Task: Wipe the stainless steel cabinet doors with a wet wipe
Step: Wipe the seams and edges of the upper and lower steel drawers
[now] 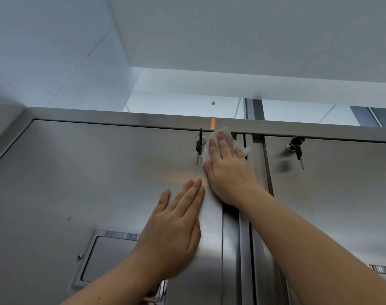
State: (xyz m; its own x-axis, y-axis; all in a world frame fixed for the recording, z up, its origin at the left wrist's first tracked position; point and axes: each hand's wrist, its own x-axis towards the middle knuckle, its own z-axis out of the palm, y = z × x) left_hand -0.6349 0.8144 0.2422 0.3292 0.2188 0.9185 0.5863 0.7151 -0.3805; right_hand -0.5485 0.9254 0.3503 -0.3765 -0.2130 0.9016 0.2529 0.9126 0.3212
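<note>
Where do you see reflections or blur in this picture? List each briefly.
Head view: an orange reflection glows on the left door beside the right hand; a dark, blurred reflection sits on the right door beside its keys; the left hand looks slightly motion-blurred at its lower edge.

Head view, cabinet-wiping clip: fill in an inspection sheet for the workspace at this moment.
Surface: left cabinet door, brushed steel, shut.
Job's things: wet wipe pressed near the left door's top right corner; right cabinet door shut, untouched.
Clutter: left key and right key hanging from the doors' locks.
Grippers: right hand flat on the wipe, fingers straight; left hand flat on the left door below it, holding nothing.
Cables: nothing seen.
Surroundings: white ceiling above; recessed handle on the left door.
</note>
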